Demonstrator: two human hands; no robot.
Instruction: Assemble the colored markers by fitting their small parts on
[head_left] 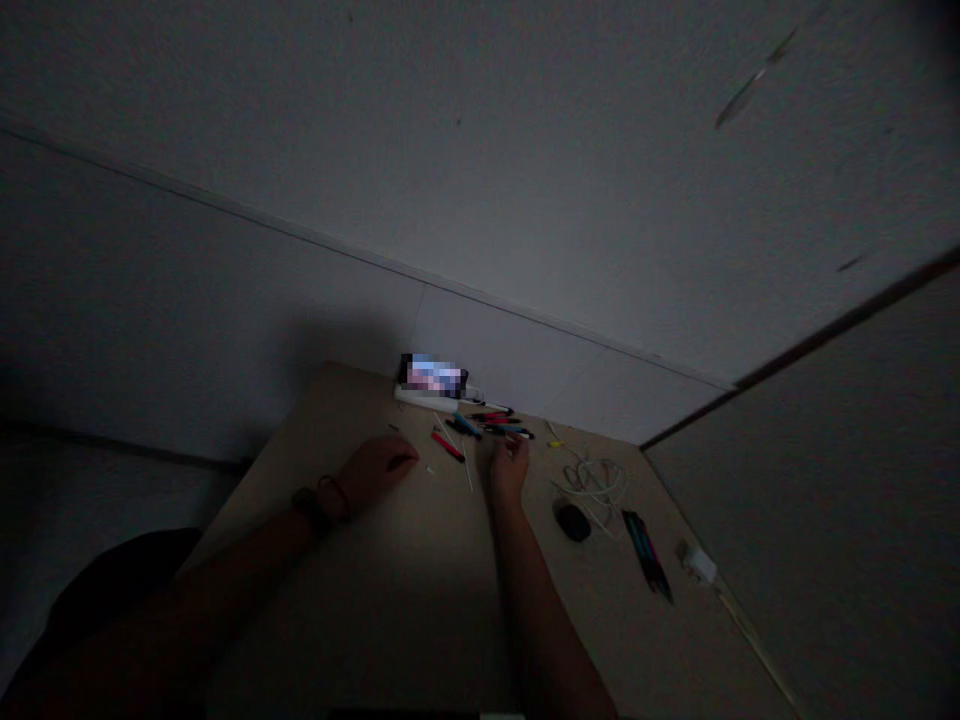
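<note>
My left hand (379, 467) rests on the table with thumb and fingertips drawn together; whatever may be between them is too dark to make out. Just right of its fingertips lie a small white piece (429, 469) and a red pen part (448, 447). My right hand (510, 466) is closed, fingers curled, at the near edge of a cluster of pens (501, 418). Any item in its grip is hidden. A blue-and-black pen (466, 425) and a thin white stick (468, 468) lie between the two hands.
A lit phone (433, 375) leans at the wall on a white base (426, 400). To the right are a coiled white cable (596, 480), a black computer mouse (572, 520), a row of pens (646, 555) and a white plug (699, 565). The room is dim.
</note>
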